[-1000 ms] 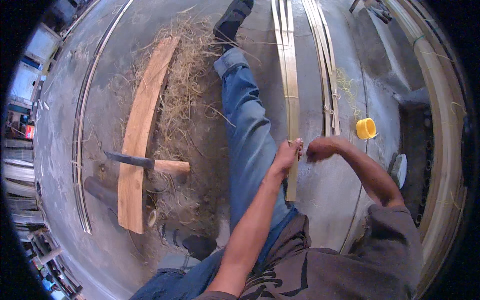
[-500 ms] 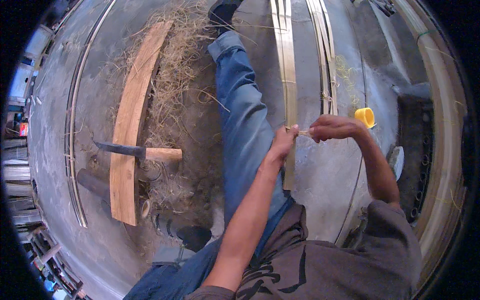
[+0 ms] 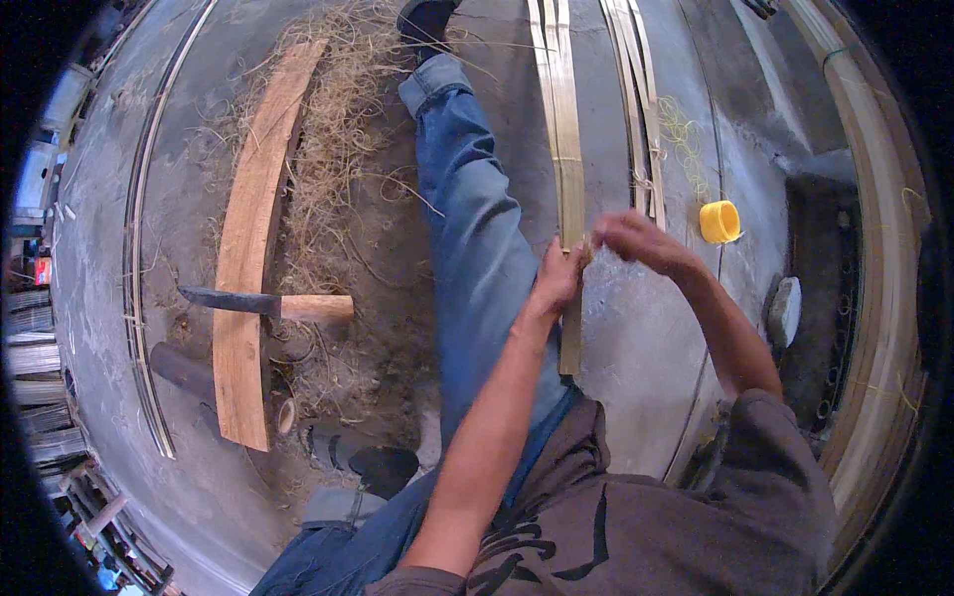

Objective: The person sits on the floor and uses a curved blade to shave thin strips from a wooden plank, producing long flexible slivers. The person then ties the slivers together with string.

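A long bundle of pale split bamboo strips [image 3: 568,189] runs away from my lap, beside my outstretched leg. My left hand [image 3: 560,273] is closed around it near its close end, the thumb lying on top. Just right of that grip is my right hand [image 3: 644,241], its fingers bent toward the bundle and smeared by motion. Whether it holds a strand cannot be made out. A small light-coloured bit shows by the left thumb, too blurred to name.
On the left, a knife [image 3: 263,302] with a wooden handle lies across a wooden plank [image 3: 245,228], next to a heap of shavings [image 3: 338,169]. At right are a yellow ring-shaped roll [image 3: 719,222], more strips [image 3: 636,99] and a long pale bundle [image 3: 874,199].
My right hand has shifted slightly left and up, closer to the bundle, and turned. The strand stretched between the hands before no longer shows clearly. My left hand keeps its grip.
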`<action>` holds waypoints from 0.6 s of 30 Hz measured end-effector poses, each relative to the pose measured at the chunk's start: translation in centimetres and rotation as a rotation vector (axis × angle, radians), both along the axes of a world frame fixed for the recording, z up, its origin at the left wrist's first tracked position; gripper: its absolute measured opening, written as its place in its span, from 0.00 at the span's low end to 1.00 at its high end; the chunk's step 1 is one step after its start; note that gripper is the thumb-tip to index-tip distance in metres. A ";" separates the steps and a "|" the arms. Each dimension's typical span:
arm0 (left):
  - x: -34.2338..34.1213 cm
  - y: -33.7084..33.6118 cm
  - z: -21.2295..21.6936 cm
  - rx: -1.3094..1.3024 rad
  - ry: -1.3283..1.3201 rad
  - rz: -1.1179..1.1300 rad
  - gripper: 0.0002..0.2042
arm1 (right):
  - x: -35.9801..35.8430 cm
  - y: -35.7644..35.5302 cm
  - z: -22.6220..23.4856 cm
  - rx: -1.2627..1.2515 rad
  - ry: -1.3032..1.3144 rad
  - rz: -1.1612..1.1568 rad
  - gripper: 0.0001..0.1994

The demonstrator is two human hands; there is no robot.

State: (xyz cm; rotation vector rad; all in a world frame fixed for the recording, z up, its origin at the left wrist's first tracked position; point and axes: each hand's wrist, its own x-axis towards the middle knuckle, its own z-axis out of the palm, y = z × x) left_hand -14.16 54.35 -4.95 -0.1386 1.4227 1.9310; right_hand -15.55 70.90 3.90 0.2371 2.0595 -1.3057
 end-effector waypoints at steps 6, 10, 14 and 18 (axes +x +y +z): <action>0.1 1.1 -0.2 -0.208 0.223 -0.006 0.17 | 4.0 2.7 -5.6 0.397 0.197 0.693 0.12; -0.4 -0.6 -0.4 -0.185 0.064 -0.063 0.18 | 1.6 -3.4 2.0 -0.099 -0.151 -0.101 0.12; 0.0 -0.2 0.9 -0.168 0.039 -0.088 0.19 | -0.4 -0.1 -2.2 -0.017 0.156 -0.497 0.12; 0.4 0.6 1.5 -0.176 0.069 -0.029 0.21 | 3.1 0.6 -4.6 0.698 0.150 0.494 0.13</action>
